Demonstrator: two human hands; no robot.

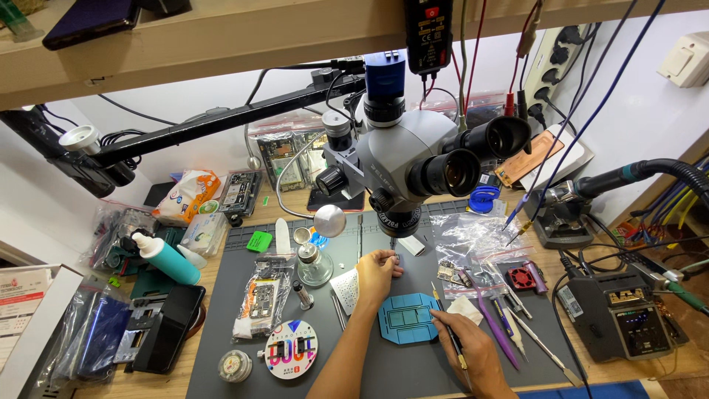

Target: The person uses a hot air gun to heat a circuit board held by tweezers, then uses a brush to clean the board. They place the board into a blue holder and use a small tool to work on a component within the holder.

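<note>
Blue holder plate [408, 318] lies flat on the grey work mat [244, 325], just beside and to the left of the right hand [473, 351], and below the left hand [378, 272]. Above both hands hangs the stereo microscope [413, 159], its lens barrel pointing down at the spot where the left fingers sit. To the far right of the right hand stands a soldering station [624, 314]; well to the left of the left hand lie a teal bottle [168, 258] and a bagged circuit board [258, 299].

The right hand is clenched around a thin pointed tool [449, 332], held like a pen; the tool's long axis runs from the palm up and leftward, its tip touching or just off the plate's right edge. That hand is the nearer one to the plate. The left hand pinches a small dark part [396, 258] between fingertips under the lens, with a perforated white sheet [346, 290] just left of its wrist. Right of the tool lie purple tweezers [491, 325].
</note>
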